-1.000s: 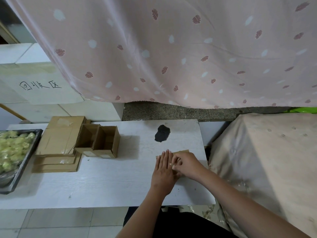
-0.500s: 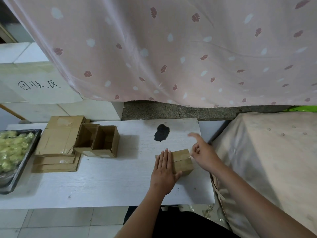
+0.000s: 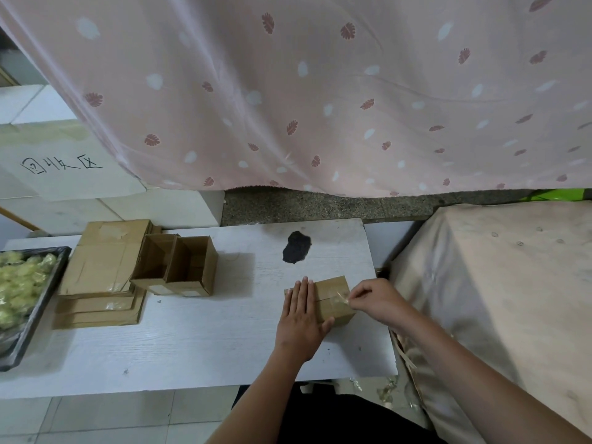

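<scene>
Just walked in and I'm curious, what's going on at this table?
A person seems to be taping a small brown cardboard box on the white table. The left hand presses flat on its top, while the right hand pinches a strip of clear tape at its right edge. Two open brown cardboard boxes and a stack of flattened cardboard sit further left.

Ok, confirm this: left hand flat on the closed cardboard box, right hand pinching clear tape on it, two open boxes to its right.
One point is wrong: the head view shows the two open boxes left of the closed cardboard box, not right. The left hand lies flat on it; the right hand pinches clear tape.
</scene>
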Demonstrator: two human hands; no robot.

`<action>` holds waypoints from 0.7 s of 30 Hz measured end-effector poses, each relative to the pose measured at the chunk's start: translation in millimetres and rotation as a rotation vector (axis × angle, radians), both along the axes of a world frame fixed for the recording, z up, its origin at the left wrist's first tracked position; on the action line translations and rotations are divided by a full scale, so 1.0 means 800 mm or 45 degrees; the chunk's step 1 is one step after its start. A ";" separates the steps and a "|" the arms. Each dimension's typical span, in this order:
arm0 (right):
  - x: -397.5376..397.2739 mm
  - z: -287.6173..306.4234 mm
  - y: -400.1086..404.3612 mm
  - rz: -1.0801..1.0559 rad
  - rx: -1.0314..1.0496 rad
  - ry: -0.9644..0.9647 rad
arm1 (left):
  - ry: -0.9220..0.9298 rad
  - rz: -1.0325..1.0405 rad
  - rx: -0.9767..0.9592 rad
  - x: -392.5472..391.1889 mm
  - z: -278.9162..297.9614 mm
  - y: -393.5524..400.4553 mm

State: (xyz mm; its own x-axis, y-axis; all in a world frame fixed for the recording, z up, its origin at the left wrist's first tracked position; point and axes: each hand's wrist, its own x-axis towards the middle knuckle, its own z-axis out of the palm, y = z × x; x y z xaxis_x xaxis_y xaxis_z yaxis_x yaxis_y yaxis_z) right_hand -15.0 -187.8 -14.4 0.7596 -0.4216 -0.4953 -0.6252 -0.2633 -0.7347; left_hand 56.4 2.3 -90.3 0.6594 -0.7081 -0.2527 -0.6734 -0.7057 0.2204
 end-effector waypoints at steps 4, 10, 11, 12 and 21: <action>-0.005 -0.004 0.010 0.054 0.166 0.021 | 0.002 -0.006 0.011 -0.001 0.001 0.000; -0.005 -0.009 0.016 0.196 0.317 0.105 | 0.001 -0.010 0.033 0.000 0.004 -0.001; -0.005 -0.011 0.017 0.172 0.334 0.110 | -0.001 -0.012 0.034 0.000 0.004 -0.001; -0.005 -0.012 0.019 0.147 0.335 0.107 | -0.002 -0.013 0.034 0.000 0.005 -0.001; 0.017 0.003 0.014 0.231 -0.338 -0.132 | 0.008 -0.010 0.021 -0.001 0.004 0.001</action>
